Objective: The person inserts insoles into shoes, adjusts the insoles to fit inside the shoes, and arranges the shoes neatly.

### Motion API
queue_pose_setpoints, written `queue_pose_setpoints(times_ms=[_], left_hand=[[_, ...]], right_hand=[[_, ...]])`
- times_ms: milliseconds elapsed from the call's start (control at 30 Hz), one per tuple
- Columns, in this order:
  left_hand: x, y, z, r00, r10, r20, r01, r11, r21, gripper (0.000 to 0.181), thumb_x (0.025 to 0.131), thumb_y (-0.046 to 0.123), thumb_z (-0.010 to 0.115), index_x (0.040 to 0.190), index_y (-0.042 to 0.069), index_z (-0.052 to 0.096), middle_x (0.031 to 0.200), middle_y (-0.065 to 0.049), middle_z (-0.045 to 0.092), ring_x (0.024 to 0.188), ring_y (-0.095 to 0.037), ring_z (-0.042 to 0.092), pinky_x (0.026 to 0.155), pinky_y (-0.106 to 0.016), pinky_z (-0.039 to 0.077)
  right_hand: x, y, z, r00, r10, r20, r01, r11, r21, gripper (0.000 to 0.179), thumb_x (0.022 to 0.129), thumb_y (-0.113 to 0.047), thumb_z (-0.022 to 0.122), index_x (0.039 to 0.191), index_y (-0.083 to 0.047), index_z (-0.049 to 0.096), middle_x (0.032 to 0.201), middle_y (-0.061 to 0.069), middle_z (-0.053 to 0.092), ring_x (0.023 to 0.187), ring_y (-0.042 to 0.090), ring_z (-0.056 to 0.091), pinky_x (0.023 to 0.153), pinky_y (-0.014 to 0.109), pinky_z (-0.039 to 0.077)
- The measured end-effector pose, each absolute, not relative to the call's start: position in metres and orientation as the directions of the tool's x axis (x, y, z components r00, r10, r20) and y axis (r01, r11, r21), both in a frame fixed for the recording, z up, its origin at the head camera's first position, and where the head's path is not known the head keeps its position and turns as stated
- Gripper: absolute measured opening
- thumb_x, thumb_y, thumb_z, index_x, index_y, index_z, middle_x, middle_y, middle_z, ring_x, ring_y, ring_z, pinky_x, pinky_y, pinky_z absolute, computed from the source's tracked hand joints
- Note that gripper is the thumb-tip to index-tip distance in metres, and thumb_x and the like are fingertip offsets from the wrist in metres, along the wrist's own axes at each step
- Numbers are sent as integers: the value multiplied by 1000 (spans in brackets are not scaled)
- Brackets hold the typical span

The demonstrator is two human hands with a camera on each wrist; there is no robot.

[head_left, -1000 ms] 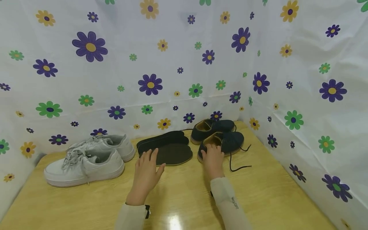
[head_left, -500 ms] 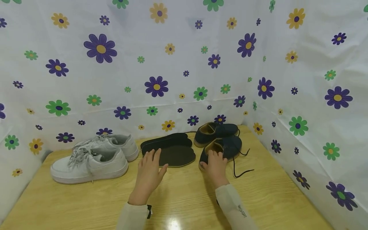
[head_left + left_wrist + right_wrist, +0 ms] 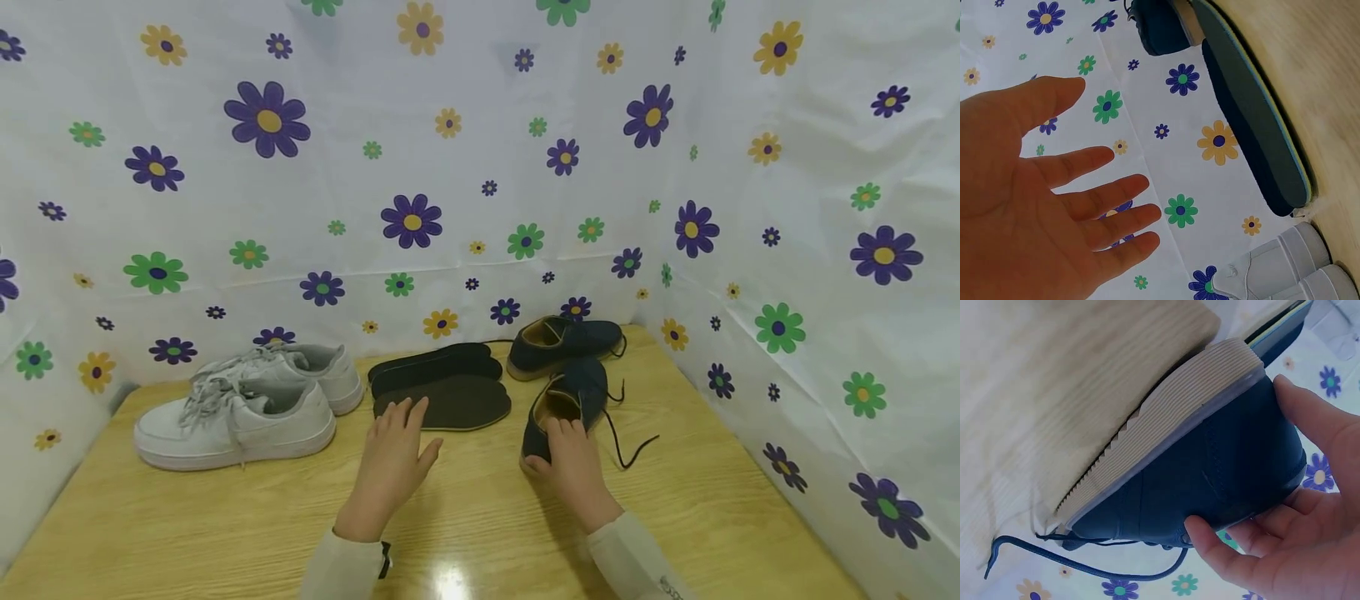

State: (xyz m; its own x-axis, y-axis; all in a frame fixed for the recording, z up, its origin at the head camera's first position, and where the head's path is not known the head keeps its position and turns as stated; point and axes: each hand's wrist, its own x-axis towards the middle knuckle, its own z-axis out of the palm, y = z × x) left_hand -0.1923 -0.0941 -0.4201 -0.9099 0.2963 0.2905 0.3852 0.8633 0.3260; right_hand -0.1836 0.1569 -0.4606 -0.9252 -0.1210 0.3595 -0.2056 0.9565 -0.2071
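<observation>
My right hand (image 3: 576, 475) grips the heel end of the nearer dark blue shoe (image 3: 589, 379). In the right wrist view the thumb lies on the heel and the fingers curl over the collar of the same shoe (image 3: 1241, 444), whose ribbed sole sits on or just above the wood. A loose lace (image 3: 1085, 565) trails from it. My left hand (image 3: 392, 467) hovers with spread fingers in front of the dark insoles (image 3: 450, 404), holding nothing. In the left wrist view that hand (image 3: 1054, 194) is apart from the insoles (image 3: 1254, 112).
The second dark blue shoe (image 3: 555, 346) stands behind the held one. Two white sneakers (image 3: 240, 425) stand at the left on the wooden table (image 3: 225, 533). A flower-print cloth (image 3: 465, 167) closes off the back and sides.
My right hand has turned the nearer blue shoe, swinging its heel toward me and its toe away, apart from the other shoe. The left hand has hardly moved.
</observation>
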Motion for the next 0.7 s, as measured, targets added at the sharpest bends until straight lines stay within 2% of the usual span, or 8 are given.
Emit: queue_pose_setpoints(times_ms=[267,500,700], left_hand=[[-186,-94,-432,-895,337,292,417,864,281,59,91,25,67,138,-3,45,135,-29,45,127,-51,39,102,-62,31],[-179,-95,-441,-872,374,316,454,858,238,57,89,23,69,135,-3,47,131,-29,48,123,-50,43,100,-58,36],[-183,-95,-443,-844,403,353,489,849,199,56,90,23,69,134,-3,48,129,-28,49,122,-49,45,99,-56,38]], right_hand=[[-155,166,-465,-890,-222,399,-326,920,-215,43,74,-28,83,85,-7,46,79,3,49,74,21,45,64,36,40],[-133,175,-467,-858,-318,403,-424,882,-207,45,71,-30,84,86,-9,47,79,-1,46,72,15,40,64,30,38],[-126,184,-463,-797,-424,429,-533,829,-170,43,73,-29,82,91,-8,49,84,-1,49,80,18,49,68,33,44]])
